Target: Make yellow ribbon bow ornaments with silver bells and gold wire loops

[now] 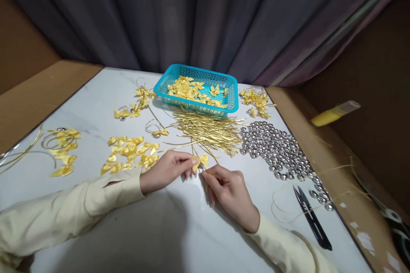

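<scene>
My left hand (166, 170) pinches a small yellow ribbon bow (200, 161) just above the white table (179, 230). My right hand (229, 190) is closed beside it, fingertips at the bow's lower edge, apparently pinching a thin gold cord that I can barely make out. A pile of gold cords (208, 130) lies right behind the hands. Loose yellow bows (130, 153) are spread to the left of my left hand.
A blue basket (229, 83) of bows stands at the back. Silver bells (278, 151) are heaped on the right, with black snips (312, 217) nearer me. Finished bows with bells lie at left (64, 149), behind left (136, 104) and back right (256, 100). A yellow cutter (335, 114) lies off the table.
</scene>
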### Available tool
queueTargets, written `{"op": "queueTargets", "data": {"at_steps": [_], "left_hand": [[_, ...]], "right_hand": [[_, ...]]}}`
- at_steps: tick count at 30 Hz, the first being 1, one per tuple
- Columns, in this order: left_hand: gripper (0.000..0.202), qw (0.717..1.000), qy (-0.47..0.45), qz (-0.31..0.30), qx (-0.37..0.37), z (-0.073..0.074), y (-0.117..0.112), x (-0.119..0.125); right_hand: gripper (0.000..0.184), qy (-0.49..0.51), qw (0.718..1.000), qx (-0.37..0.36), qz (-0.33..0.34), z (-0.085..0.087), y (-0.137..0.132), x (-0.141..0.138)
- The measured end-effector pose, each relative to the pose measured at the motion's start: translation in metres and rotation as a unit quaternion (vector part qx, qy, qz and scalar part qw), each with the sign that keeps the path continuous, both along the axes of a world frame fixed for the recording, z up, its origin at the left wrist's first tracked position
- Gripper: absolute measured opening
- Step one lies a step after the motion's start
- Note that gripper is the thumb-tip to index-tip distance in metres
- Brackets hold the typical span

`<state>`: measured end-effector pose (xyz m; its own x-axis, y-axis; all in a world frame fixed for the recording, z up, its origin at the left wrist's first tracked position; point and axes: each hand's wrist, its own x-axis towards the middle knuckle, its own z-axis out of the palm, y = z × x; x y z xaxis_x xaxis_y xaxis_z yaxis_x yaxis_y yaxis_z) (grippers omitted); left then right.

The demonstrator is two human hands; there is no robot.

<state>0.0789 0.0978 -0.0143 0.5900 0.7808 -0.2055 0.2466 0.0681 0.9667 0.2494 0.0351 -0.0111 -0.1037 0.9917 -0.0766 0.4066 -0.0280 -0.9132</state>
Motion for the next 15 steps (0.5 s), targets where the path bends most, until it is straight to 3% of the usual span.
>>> {"op": "queueTargets", "data": {"at_steps": [15], "left_hand": [[0.032, 1.0, -0.018, -0.006, -0.013, 0.0031, -0.0023, 0.0019]], "right_hand": [[0.026, -0.075, 0.995, 0.064, 0.014, -0.0029, 0.0025, 0.0064]]}}
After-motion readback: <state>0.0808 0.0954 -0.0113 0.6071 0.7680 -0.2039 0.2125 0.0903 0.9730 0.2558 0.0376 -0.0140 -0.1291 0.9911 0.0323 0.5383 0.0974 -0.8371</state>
